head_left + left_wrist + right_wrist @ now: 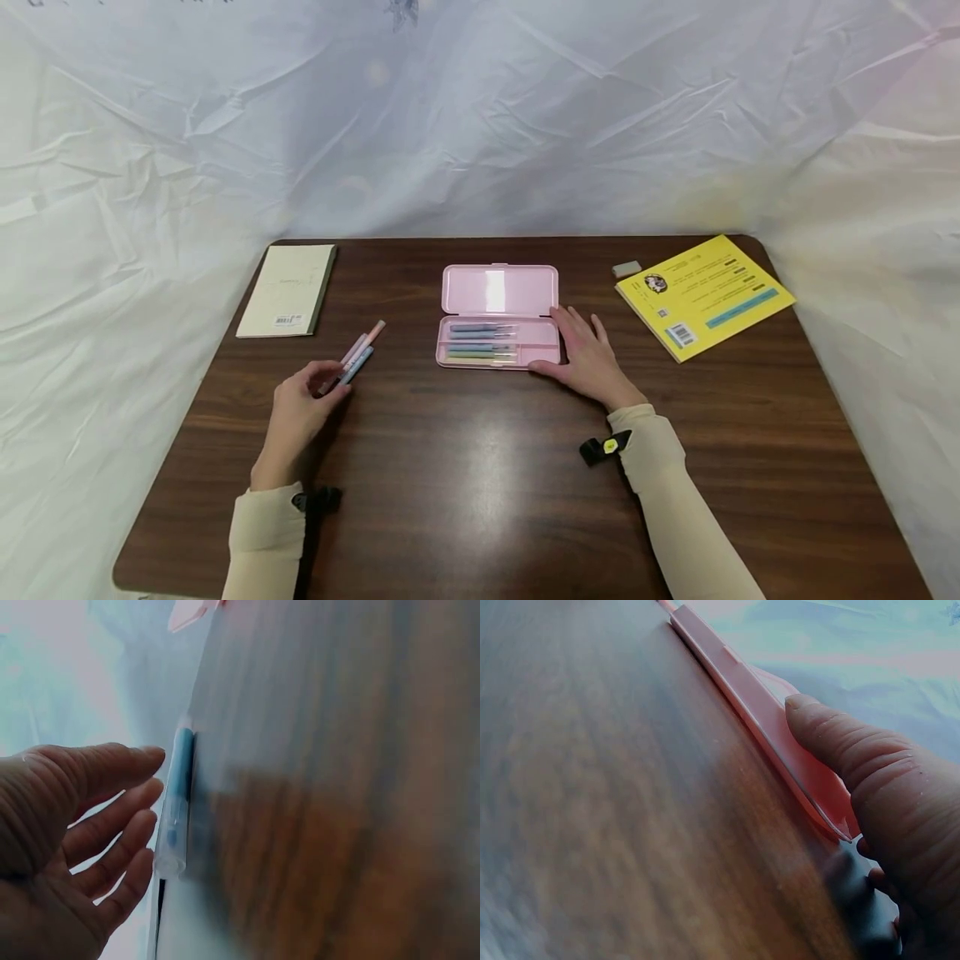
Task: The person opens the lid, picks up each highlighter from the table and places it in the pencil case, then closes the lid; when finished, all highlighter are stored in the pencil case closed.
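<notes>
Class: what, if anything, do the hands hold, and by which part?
The right hand holds the open pink rectangular pencil case by its right end. Whether the left hand grips the slim pastel pens cannot be told.

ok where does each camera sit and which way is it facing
Head: worn on the head, facing forward and down at the table and open pink pencil case; left hand, right hand and sleeves show.
Left wrist: worn there, facing that hand's thumb and fingers beside a blue pen.
Right wrist: worn there, facing along the pink pencil case's front, that hand's thumb against it.
Shared: head and right wrist both show the pink pencil case and right hand.
</notes>
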Motion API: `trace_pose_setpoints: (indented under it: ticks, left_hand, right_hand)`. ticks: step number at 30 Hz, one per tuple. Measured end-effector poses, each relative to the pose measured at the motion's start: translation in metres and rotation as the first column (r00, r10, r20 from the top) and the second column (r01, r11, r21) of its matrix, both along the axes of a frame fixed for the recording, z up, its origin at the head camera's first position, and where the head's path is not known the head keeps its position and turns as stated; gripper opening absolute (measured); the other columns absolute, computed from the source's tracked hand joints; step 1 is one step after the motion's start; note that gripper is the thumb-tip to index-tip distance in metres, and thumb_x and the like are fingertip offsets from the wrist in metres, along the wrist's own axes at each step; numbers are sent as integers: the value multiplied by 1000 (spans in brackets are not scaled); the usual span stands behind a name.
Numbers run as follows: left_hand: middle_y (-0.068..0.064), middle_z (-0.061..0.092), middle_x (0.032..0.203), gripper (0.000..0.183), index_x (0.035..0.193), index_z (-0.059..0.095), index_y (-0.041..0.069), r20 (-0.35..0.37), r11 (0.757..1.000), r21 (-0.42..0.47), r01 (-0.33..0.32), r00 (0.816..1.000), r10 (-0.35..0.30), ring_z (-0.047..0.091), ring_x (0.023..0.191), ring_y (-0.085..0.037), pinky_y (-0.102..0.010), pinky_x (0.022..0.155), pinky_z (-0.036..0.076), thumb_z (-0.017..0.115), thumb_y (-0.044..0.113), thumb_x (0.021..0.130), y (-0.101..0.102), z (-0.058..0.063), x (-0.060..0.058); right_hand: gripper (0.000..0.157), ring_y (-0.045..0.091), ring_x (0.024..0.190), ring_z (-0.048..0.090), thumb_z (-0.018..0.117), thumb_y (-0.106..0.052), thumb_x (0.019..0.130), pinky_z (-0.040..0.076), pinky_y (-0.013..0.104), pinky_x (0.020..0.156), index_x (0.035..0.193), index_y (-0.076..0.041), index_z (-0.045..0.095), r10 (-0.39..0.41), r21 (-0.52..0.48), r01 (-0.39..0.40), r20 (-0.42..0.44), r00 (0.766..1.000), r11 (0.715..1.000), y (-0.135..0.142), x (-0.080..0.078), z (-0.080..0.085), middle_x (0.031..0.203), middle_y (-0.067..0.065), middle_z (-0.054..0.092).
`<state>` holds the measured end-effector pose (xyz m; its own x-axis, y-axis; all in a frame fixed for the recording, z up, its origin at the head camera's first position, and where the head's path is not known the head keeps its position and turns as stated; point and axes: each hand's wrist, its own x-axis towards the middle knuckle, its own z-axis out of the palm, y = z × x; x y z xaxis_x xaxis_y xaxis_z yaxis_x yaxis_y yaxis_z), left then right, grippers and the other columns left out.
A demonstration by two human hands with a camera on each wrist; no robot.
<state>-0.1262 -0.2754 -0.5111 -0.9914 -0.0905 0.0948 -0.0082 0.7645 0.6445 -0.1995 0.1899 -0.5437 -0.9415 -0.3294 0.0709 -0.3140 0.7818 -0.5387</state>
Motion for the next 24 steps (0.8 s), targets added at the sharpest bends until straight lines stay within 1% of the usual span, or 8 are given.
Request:
trace_pose_setpoints:
  ticks: [2, 4, 7, 9, 11, 15, 21, 24]
  left_hand:
    - [-17, 75, 112, 31, 121, 73, 7, -1, 1000, -11, -19, 1000, 19, 71, 100, -33, -43, 87, 51, 84, 12, 92, -1, -1, 4]
    - [-17, 75, 111, 31, 120, 73, 7, -5, 999, -16, -33, 999, 33, 71, 100, -34, -48, 87, 50, 83, 11, 92, -1, -1, 7]
    - [-16, 74, 107, 30, 118, 73, 7, -22, 999, -16, -49, 999, 49, 69, 92, -32, -45, 82, 48, 84, 9, 90, 0, -4, 10]
    - [-15, 74, 106, 30, 116, 74, 7, -43, 998, -16, -57, 997, 56, 68, 90, -30, -43, 81, 47, 85, 8, 89, 1, -7, 13]
    - [-16, 74, 106, 30, 115, 74, 6, -63, 998, -10, -68, 996, 67, 67, 91, -30, -44, 82, 45, 86, 6, 87, 3, -9, 15]
    - [-19, 73, 107, 30, 114, 74, 4, -87, 996, 7, -92, 992, 92, 64, 101, -35, -50, 89, 43, 86, 3, 86, 8, -11, 20]
    - [-22, 72, 104, 34, 117, 73, 4, -82, 993, 3, -119, 990, 119, 59, 101, -38, -52, 87, 41, 87, 3, 85, 13, -15, 24]
    - [-22, 73, 103, 34, 116, 73, 4, -92, 992, 7, -126, 988, 126, 59, 101, -38, -52, 87, 41, 87, 2, 85, 14, -18, 23]
  right_hand:
    - [106, 37, 161, 20, 76, -66, 87, 0, 62, 127, 165, -10, 30, -1, 2, 1, 3, 1000, 1000, 0, 0, 0, 170, 17, 32]
    - [106, 37, 161, 20, 76, -67, 87, 0, 62, 127, 165, -10, 31, -3, 3, 3, 1, 1000, 1000, 0, 0, -1, 170, 17, 32]
    - [106, 37, 160, 20, 76, -66, 87, 1, 62, 127, 164, -10, 31, -4, 2, 4, -1, 1000, 1000, 0, 1, -1, 170, 18, 32]
    - [107, 37, 160, 20, 77, -66, 87, 1, 62, 127, 164, -9, 31, -5, 3, 5, -3, 1000, 1000, 0, 1, -1, 170, 18, 32]
    - [106, 37, 160, 21, 77, -65, 87, 1, 62, 127, 165, -9, 30, -4, 6, 4, -3, 1000, 1000, 0, 1, -2, 170, 18, 32]
    - [106, 38, 160, 21, 76, -66, 87, 1, 63, 126, 165, -9, 30, -3, 9, 3, -4, 1000, 1000, 0, 0, -2, 170, 19, 32]
    - [107, 37, 160, 20, 76, -67, 87, 1, 62, 126, 165, -9, 31, -10, 7, 10, -5, 1000, 1000, 0, 0, -2, 170, 18, 32]
    - [107, 37, 160, 20, 76, -66, 87, 0, 62, 127, 165, -9, 30, -6, 5, 6, 1, 1000, 1000, 0, 0, -1, 170, 18, 31]
